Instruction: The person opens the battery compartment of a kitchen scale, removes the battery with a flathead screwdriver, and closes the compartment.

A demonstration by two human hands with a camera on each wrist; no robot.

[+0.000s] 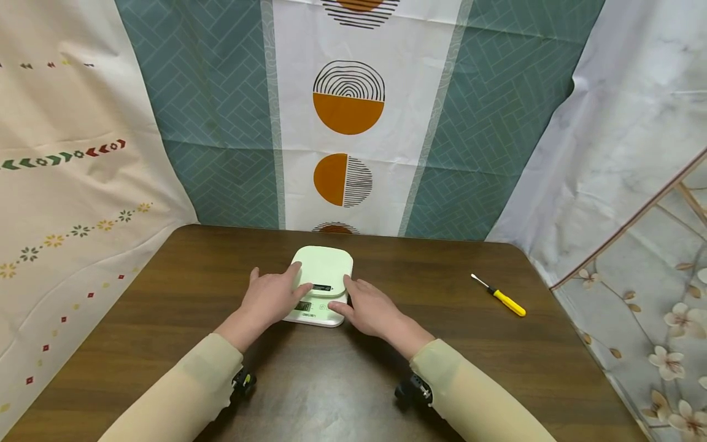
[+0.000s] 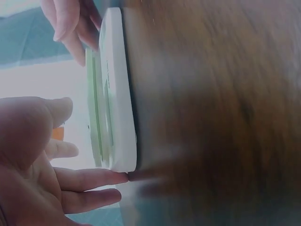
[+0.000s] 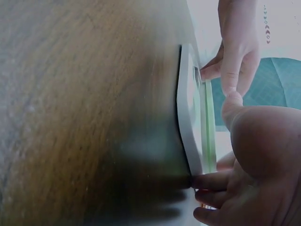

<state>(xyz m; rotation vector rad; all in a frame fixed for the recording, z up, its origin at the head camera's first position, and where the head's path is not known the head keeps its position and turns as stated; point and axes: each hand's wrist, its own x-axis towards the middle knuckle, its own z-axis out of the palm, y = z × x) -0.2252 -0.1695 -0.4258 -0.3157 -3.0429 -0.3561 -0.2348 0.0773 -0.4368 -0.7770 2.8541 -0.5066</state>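
Observation:
A pale green and white kitchen scale (image 1: 324,267) lies on the table, its small dark display (image 1: 302,306) facing the person. At its left side is the left hand (image 1: 269,298), with thumb and forefinger over the pale green top. The right hand (image 1: 377,309) lies along the opposite side, its thumb reaching over the front panel. Seen low from the left wrist, the left fingers (image 2: 89,179) extend nearly straight to the white edge of the scale. In the right wrist view, the right fingers (image 3: 211,181) are likewise extended against the scale's side.
A screwdriver (image 1: 507,302) with a yellow and black handle lies on the right of the brown wooden table (image 1: 442,270). Behind the table's far edge hangs a patterned cloth (image 1: 232,123). More cloth hangs at the left and right sides.

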